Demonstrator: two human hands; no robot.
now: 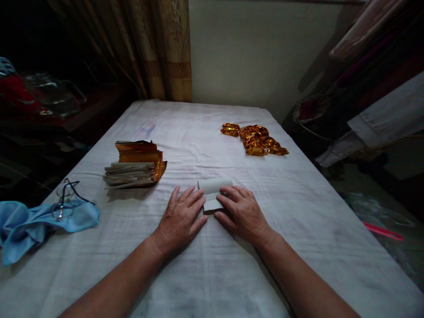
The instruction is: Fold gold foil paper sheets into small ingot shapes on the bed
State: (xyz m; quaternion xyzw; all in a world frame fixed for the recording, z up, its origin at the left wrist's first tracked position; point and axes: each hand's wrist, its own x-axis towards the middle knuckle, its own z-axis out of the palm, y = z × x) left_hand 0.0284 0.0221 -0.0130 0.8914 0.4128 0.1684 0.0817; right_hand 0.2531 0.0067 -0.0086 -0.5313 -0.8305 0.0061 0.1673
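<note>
A small pale sheet of paper (pixel 216 186) lies on the cloth in front of me, creased across, its near edge slightly raised. My left hand (pixel 183 212) rests beside it, fingers spread, with fingertips touching its left edge. On the other side my right hand (pixel 243 212) lies with its fingers stretched over the paper's right part, the thumb close to the near edge. Left of my hands stands a stack of curled gold foil papers (pixel 137 165), grey on their backs. Several folded gold foil pieces (pixel 255 140) sit in a pile at the far right.
A white cloth (pixel 212 274) covers the table. Glasses (pixel 61 205) rest on a light blue cloth (pixel 49 221) at the left edge. A glass jug (pixel 54 95) stands on a dark side surface. Beyond are a curtain (pixel 165 48) and a wall; clothes (pixel 387 110) hang at right.
</note>
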